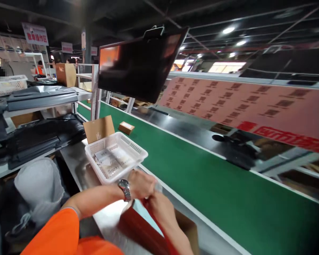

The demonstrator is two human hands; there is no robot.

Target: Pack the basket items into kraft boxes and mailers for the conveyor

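Note:
My left hand (141,183), with a metal watch on the wrist, grips the top edge of a dark red package (138,225) on the steel worktop. My right hand (159,208) holds the same edge from the right, and both sets of fingers are closed on it. A light blue-white panel shows on the package face. Just beyond my hands stands a white perforated plastic basket (116,156) with a few small flat packets inside. My sleeves are orange.
A green conveyor belt (207,177) runs along the right with a small cardboard box (126,127) on it. A brown cardboard piece (99,129) leans behind the basket. A dark monitor (140,65) hangs overhead. Stacks of grey and black mailer bags (39,136) fill shelves at left.

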